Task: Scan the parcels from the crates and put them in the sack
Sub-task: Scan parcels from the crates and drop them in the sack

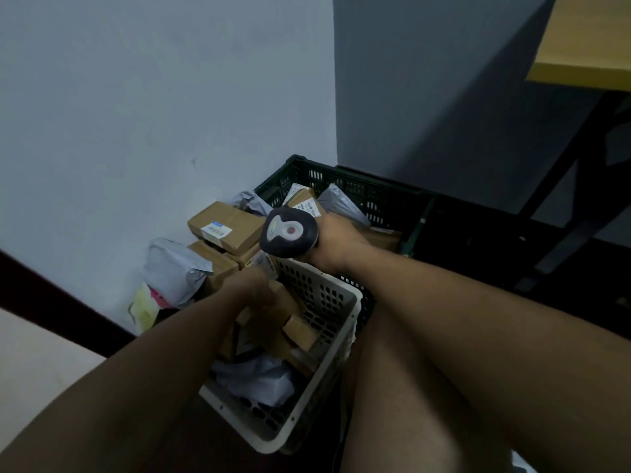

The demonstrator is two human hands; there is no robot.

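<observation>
The fingers of the right hand (336, 242) are wrapping round the handle of a dark scanner (289, 232), its rounded head facing the camera above the crates. The fingers of the left hand (254, 288) are reaching down into the white crate (345, 332) onto a brown cardboard parcel (285, 302); whether they are gripping it or only touching it is not showing. More boxes and a grey mailer (254, 375) are lying in the same crate. Behind it, a dark green crate (375, 194) is holding further parcels, and against the wall a pile of boxes (227, 225) and a grey bag (176, 269) is sitting on the floor.
</observation>
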